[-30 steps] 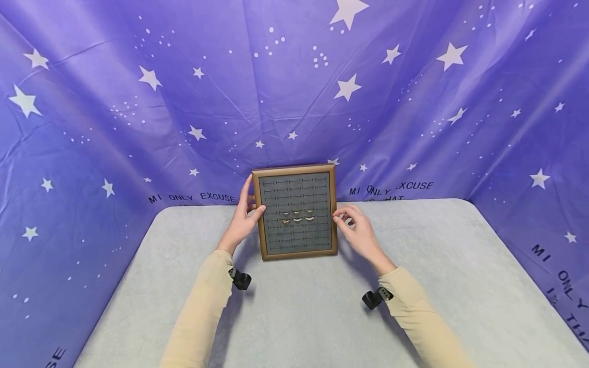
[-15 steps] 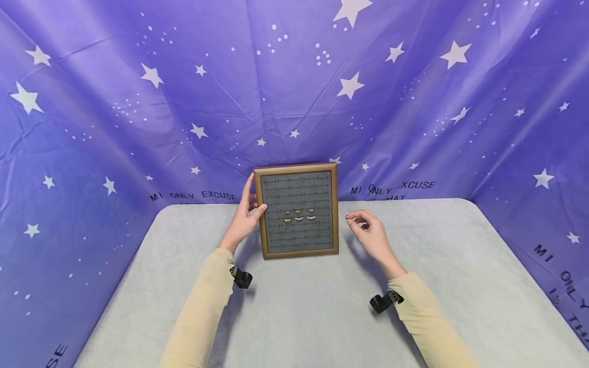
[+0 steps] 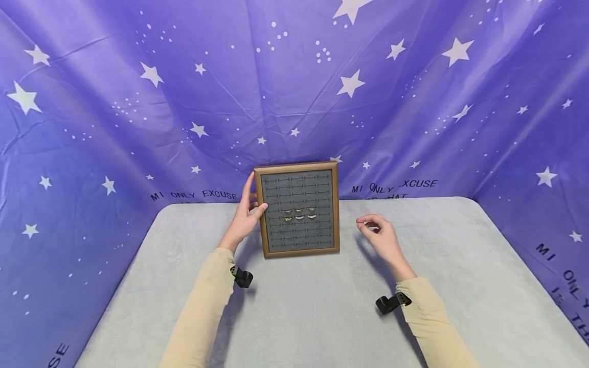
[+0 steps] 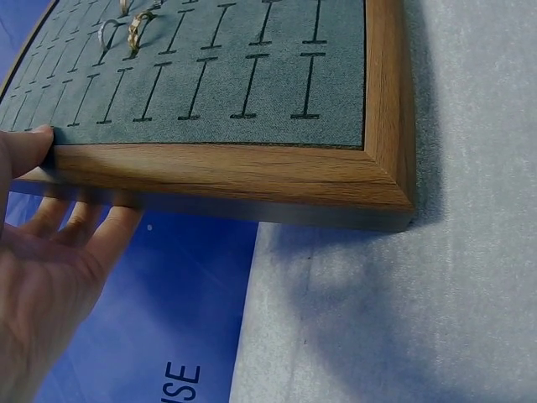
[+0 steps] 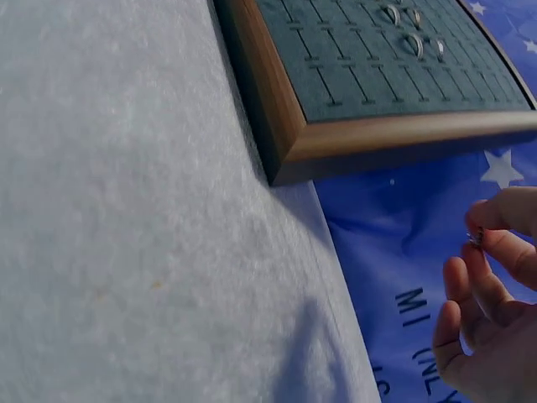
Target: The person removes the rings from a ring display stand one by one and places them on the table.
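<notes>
A tiny shiny piece (image 5: 476, 238), perhaps a ring, is pinched in your right hand (image 3: 382, 239), apart from the tray (image 3: 301, 253); likely light and slippery, it wants a firm edge hold. Your left hand (image 3: 241, 224) grips the tray, probably stiff, by its side over the tabletop (image 3: 294, 317).

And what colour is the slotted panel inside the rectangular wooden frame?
Grey-green; the slotted panel shows best in the left wrist view.

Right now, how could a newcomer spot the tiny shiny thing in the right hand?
At the pale table, the left hand grips a wood-framed board. To the right of it, the right hand pinches the tiny shiny piece. Unlike the six rings seated in the board, it is clear of the board.
</notes>
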`<state>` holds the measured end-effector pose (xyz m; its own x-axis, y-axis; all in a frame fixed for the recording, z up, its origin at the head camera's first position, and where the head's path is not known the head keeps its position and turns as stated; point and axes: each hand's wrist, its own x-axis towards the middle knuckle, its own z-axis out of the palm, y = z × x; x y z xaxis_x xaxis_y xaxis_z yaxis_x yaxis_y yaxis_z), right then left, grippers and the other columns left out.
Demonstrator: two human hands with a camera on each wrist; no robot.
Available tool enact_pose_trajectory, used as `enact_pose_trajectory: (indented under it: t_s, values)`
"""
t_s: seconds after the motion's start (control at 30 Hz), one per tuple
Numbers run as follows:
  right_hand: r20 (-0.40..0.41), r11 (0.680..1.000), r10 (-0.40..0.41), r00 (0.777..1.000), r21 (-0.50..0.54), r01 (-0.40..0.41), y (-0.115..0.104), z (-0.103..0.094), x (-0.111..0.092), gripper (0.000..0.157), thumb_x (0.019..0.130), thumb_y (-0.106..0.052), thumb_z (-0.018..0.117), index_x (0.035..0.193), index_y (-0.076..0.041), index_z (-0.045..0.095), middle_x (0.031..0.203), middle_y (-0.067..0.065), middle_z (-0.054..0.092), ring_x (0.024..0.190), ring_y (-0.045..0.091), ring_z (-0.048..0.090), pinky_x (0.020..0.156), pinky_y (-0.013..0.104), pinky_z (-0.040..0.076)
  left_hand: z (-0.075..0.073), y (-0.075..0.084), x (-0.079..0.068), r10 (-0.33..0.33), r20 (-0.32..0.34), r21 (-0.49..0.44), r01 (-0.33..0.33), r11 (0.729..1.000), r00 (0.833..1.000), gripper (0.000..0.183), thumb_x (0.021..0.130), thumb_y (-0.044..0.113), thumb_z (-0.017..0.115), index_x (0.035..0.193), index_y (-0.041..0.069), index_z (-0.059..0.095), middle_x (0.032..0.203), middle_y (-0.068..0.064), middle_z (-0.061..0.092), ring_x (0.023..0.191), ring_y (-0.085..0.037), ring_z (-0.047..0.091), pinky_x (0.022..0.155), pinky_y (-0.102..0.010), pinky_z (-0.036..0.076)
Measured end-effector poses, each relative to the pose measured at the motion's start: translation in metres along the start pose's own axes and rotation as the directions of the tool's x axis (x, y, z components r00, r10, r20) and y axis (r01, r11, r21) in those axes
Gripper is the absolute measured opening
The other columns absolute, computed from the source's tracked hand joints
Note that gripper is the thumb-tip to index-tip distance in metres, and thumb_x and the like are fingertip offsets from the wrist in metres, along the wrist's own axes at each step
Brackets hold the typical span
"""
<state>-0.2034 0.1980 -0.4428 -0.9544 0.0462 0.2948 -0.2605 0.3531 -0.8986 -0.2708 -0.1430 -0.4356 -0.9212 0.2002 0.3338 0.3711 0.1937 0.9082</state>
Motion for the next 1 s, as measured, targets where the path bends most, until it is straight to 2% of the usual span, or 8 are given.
enact_pose_trajectory:
  t_s: [0.07, 0.23, 0.3, 0.4, 0.57, 0.63, 0.83, 1.0]
  values:
    - [0.014, 1.000, -0.004, 1.000, -0.005, 0.004, 0.012, -0.002, 0.001, 0.014, 0.088, 0.006, 0.062, 0.099, 0.014, 0.065, 0.105, 0.027, 0.061, 0.083, 0.013, 0.057, 0.072, 0.017, 0.046, 0.000, 0.003, 0.000, -0.003, -0.001, -0.002, 0.003, 1.000, 1.000, 0.085, 0.096, -0.003, 0.053, 0.156, 0.035, 0.006, 0.121, -0.022, 0.047, 0.108, -0.029, 0.049, 0.095, -0.045, 0.041]
    - [0.038, 0.999, -0.002, 0.999, -0.036, 0.003, 0.042, -0.006, 0.005, 0.014, 0.089, 0.004, 0.063, 0.100, 0.011, 0.067, 0.101, 0.024, 0.064, 0.082, 0.007, 0.057, 0.074, 0.013, 0.047, 0.001, 0.025, -0.006, 0.016, 0.012, -0.001, -0.016, 1.000, 1.000, 0.081, 0.095, -0.007, 0.051, 0.157, 0.018, 0.004, 0.118, -0.026, 0.047, 0.106, -0.035, 0.048, 0.094, -0.049, 0.041]
    - [0.035, 0.999, 0.007, 0.999, -0.035, -0.006, 0.047, -0.007, 0.004, 0.014, 0.089, 0.003, 0.064, 0.100, 0.010, 0.067, 0.100, 0.023, 0.065, 0.081, 0.006, 0.057, 0.073, 0.013, 0.047, 0.001, 0.032, -0.008, 0.014, 0.018, 0.002, -0.014, 1.000, 1.000, 0.080, 0.095, -0.008, 0.050, 0.157, 0.014, 0.004, 0.118, -0.027, 0.047, 0.107, -0.036, 0.047, 0.094, -0.049, 0.041]
    - [0.027, 1.000, 0.013, 1.000, -0.025, -0.012, 0.052, -0.009, 0.002, 0.014, 0.089, 0.001, 0.064, 0.099, 0.009, 0.068, 0.100, 0.023, 0.065, 0.080, 0.007, 0.058, 0.071, 0.014, 0.047, 0.001, 0.033, -0.008, 0.002, 0.021, 0.006, -0.003, 1.000, 1.000, 0.080, 0.095, -0.008, 0.050, 0.156, 0.013, 0.003, 0.118, -0.026, 0.047, 0.107, -0.036, 0.048, 0.094, -0.048, 0.041]
    - [0.028, 0.999, 0.012, 1.000, -0.033, -0.011, 0.055, -0.012, -0.001, 0.013, 0.089, 0.002, 0.064, 0.098, 0.010, 0.068, 0.098, 0.025, 0.066, 0.078, 0.007, 0.059, 0.071, 0.012, 0.046, 0.000, 0.013, -0.002, -0.003, 0.012, -0.003, 0.003, 1.000, 1.000, 0.083, 0.096, -0.005, 0.051, 0.157, 0.024, 0.004, 0.119, -0.025, 0.047, 0.107, -0.035, 0.048, 0.094, -0.048, 0.040]
    - [0.031, 0.998, 0.024, 0.999, -0.051, -0.022, 0.057, -0.013, -0.002, 0.012, 0.089, 0.003, 0.064, 0.097, 0.010, 0.068, 0.097, 0.025, 0.066, 0.077, 0.007, 0.058, 0.070, 0.012, 0.046, 0.000, 0.004, 0.001, -0.013, 0.007, -0.009, 0.013, 1.000, 1.000, 0.084, 0.097, -0.004, 0.052, 0.156, 0.031, 0.004, 0.120, -0.024, 0.047, 0.107, -0.033, 0.048, 0.094, -0.048, 0.041]
    - [0.080, 0.989, 0.097, 0.992, -0.121, -0.087, 0.058, -0.018, -0.004, 0.013, 0.087, 0.004, 0.064, 0.097, 0.011, 0.068, 0.095, 0.022, 0.066, 0.079, 0.011, 0.056, 0.069, 0.016, 0.044, -0.001, -0.001, 0.001, -0.031, -0.003, -0.010, 0.031, 0.999, 1.000, 0.086, 0.097, -0.001, 0.053, 0.154, 0.043, 0.007, 0.120, -0.020, 0.047, 0.105, -0.031, 0.051, 0.091, -0.046, 0.044]
    - [0.106, 0.978, 0.117, 0.987, -0.184, -0.096, 0.060, -0.020, -0.006, 0.011, 0.088, 0.002, 0.065, 0.096, 0.009, 0.069, 0.094, 0.020, 0.067, 0.080, 0.016, 0.057, 0.068, 0.020, 0.044, -0.001, -0.001, 0.002, -0.032, 0.006, -0.010, 0.032, 0.999, 0.999, 0.086, 0.097, -0.001, 0.053, 0.154, 0.044, 0.007, 0.127, -0.020, 0.043, 0.107, -0.031, 0.050, 0.090, -0.046, 0.045]
